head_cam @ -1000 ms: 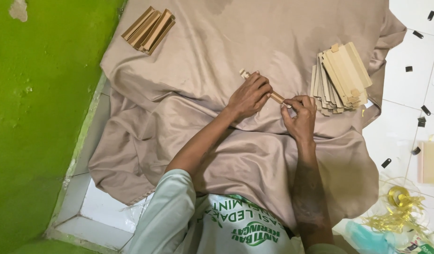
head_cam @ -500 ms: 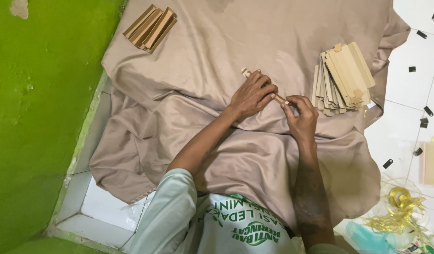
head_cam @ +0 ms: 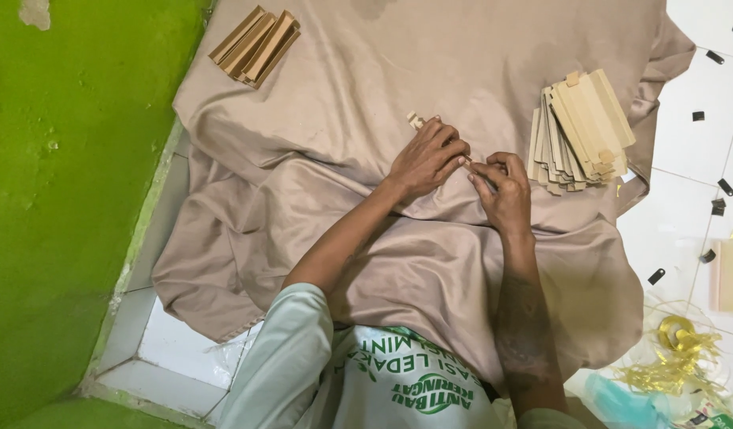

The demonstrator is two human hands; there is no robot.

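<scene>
The beige cloth sags in loose folds over the floor, so the fanned card stack could slide. Left hand closes around a thin cardboard strip; right hand pinches its near end, risking a crease.

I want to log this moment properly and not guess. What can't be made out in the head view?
- Thin tan strip: only its far end shows; the left hand covers the rest.
- Right hand: its curled fingers hide what they pinch.
- Stack of tan strips: lower pieces hidden by upper ones, count unclear.
- Gold ribbon roll: tangled, partly cut by the bottom edge.
- Small black pieces on the tiles: too small to identify.
</scene>
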